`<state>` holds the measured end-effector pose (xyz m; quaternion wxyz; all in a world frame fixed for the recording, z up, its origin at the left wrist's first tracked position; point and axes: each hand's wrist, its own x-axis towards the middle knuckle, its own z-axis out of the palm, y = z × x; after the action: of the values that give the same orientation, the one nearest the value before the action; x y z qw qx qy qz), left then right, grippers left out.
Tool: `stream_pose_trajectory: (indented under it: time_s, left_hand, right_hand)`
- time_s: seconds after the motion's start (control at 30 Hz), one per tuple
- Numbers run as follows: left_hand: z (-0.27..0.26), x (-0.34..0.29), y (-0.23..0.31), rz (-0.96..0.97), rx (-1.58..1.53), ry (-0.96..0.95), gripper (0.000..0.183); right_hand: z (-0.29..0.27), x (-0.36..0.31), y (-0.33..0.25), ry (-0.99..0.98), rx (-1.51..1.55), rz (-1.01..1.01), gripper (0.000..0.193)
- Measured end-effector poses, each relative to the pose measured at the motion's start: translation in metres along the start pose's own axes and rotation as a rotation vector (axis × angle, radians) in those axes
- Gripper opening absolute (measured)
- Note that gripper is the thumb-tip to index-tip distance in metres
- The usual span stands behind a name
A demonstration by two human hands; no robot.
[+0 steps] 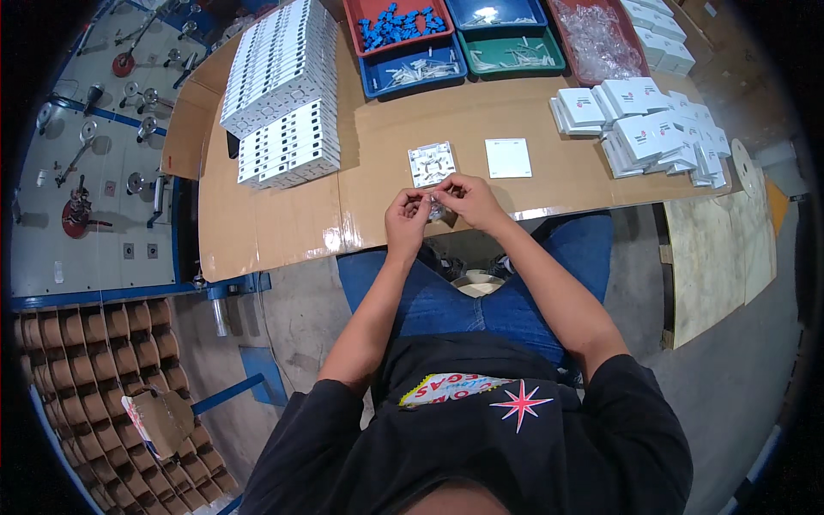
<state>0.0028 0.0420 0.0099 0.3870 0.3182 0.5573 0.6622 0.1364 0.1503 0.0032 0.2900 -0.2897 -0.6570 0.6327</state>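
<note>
1. Our left hand (407, 216) and right hand (468, 199) meet at the near edge of the cardboard-covered table (283, 223), fingers pinched on a small clear packet (438, 209) between them.
2. Just beyond lie a white switch module (431, 163), back up, and a white square plate (508, 158).
3. White boxes (652, 129) are piled right.

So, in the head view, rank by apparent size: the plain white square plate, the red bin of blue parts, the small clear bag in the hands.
1. Red bin
2. White square plate
3. Clear bag, small and mostly hidden by the fingers.
</note>
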Motion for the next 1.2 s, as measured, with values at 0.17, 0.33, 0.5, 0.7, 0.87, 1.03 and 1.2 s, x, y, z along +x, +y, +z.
stream_pose_trajectory:
  time_s: [0.17,0.33,0.5,0.7,0.87,1.03,1.2]
  left_hand:
    - [0.002,0.001,0.001,0.007,-0.005,0.006,0.006]
    - [-0.008,-0.001,-0.008,-0.007,0.097,0.004,0.006]
    - [-0.001,-0.001,-0.002,-0.009,0.052,0.024,0.007]
    - [-0.006,-0.001,-0.001,0.008,0.113,-0.042,0.009]
    - [-0.002,-0.002,-0.002,0.04,0.105,-0.005,0.011]
    - [-0.002,0.001,0.0,0.003,0.083,0.015,0.011]
    - [-0.003,0.0,0.002,0.021,0.084,0.017,0.012]
  right_hand:
    - [-0.002,0.0,-0.001,-0.025,0.027,0.009,0.017]
    - [0.002,-0.001,-0.003,-0.041,-0.034,0.031,0.016]
    - [-0.001,0.0,-0.005,-0.049,-0.016,0.01,0.016]
    - [-0.008,-0.006,-0.019,-0.045,-0.116,0.055,0.017]
    - [-0.019,-0.004,-0.037,-0.069,-0.358,-0.015,0.019]
    - [-0.027,0.0,-0.024,-0.094,-0.227,0.024,0.017]
    - [-0.031,0.0,-0.035,-0.13,-0.23,0.054,0.015]
